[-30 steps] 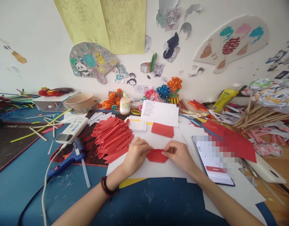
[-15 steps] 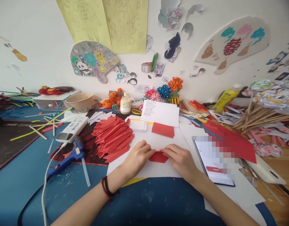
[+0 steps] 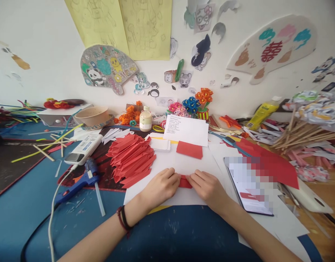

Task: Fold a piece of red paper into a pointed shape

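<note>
Far left, a blue glue gun (image 3: 82, 181) is lying on the blue mat, its white cord trailing toward the viewer, with a white stapler-like box (image 3: 84, 148) just beyond it. Next comes the fanned pile of folded red pieces (image 3: 130, 160), resting on the dark mat beside the white sheet (image 3: 183, 163).

Now the left hand (image 3: 162, 186) is pressing down flat on the left part of the small red paper (image 3: 185, 182), fingers (image 3: 171, 177) stretched out and close together, pinning rather than gripping. A moment ago a wide red shape was showing between both hands; now the hands are closing in and only a narrow strip of red is peeking out, so the paper looks folded over on itself and is being flattened, judging by how little shows.

The right hand (image 3: 208, 186) is doing the same from the other side, fingers extended and laid on the paper's right part, holding nothing up. The paper is sitting on the white sheet, right between the two hands.

Behind it a flat red rectangle (image 3: 189, 150) is waiting, and to the right a tablet (image 3: 249, 187) is lying on the sheet.
</note>
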Action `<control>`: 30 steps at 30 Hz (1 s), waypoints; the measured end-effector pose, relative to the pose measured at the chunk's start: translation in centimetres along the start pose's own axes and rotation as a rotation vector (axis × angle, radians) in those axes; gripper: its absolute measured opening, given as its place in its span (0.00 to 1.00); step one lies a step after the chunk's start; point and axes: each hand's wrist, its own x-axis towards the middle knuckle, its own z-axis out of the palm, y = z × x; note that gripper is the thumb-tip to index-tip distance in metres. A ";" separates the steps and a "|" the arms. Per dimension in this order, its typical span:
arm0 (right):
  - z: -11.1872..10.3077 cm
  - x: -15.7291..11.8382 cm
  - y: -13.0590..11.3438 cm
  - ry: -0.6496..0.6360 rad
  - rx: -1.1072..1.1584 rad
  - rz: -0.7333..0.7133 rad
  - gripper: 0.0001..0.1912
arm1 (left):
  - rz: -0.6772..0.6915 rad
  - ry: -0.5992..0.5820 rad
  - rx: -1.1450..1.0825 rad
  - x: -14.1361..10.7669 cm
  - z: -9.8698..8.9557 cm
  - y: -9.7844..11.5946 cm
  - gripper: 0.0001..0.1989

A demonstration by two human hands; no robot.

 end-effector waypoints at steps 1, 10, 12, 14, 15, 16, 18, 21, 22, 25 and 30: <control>0.0 0.0 0.0 -0.004 -0.006 -0.008 0.15 | 0.003 0.001 0.001 0.0 0.0 0.0 0.12; -0.2 0.5 -0.4 -0.058 -0.103 -0.017 0.16 | 0.018 0.002 0.070 0.2 -0.5 0.2 0.13; -0.3 0.5 -0.5 -0.066 -0.113 -0.005 0.15 | 0.024 0.001 0.086 0.2 -0.6 0.2 0.12; -0.3 0.6 -0.5 -0.071 -0.118 0.005 0.15 | 0.027 -0.005 0.097 0.3 -0.6 0.2 0.12; -0.4 0.5 -0.5 -0.071 -0.118 0.009 0.15 | 0.026 -0.009 0.100 0.3 -0.6 0.2 0.12; -0.4 0.5 -0.5 -0.068 -0.115 0.016 0.15 | 0.024 -0.013 0.103 0.2 -0.6 0.2 0.11; -0.3 0.5 -0.5 -0.060 -0.108 0.030 0.16 | 0.020 -0.015 0.106 0.2 -0.5 0.3 0.11; -0.3 0.5 -0.6 -0.059 -0.110 0.029 0.16 | 0.019 -0.011 0.101 0.2 -0.5 0.3 0.10; -0.3 0.5 -0.6 -0.061 -0.116 0.023 0.15 | 0.019 -0.011 0.097 0.2 -0.5 0.3 0.10; -0.3 0.6 -0.7 -0.063 -0.143 0.004 0.15 | 0.013 -0.024 0.085 0.2 -0.5 0.3 0.10; -0.3 0.6 -0.8 -0.061 -0.166 -0.026 0.15 | 0.010 -0.044 0.091 0.1 -0.5 0.3 0.10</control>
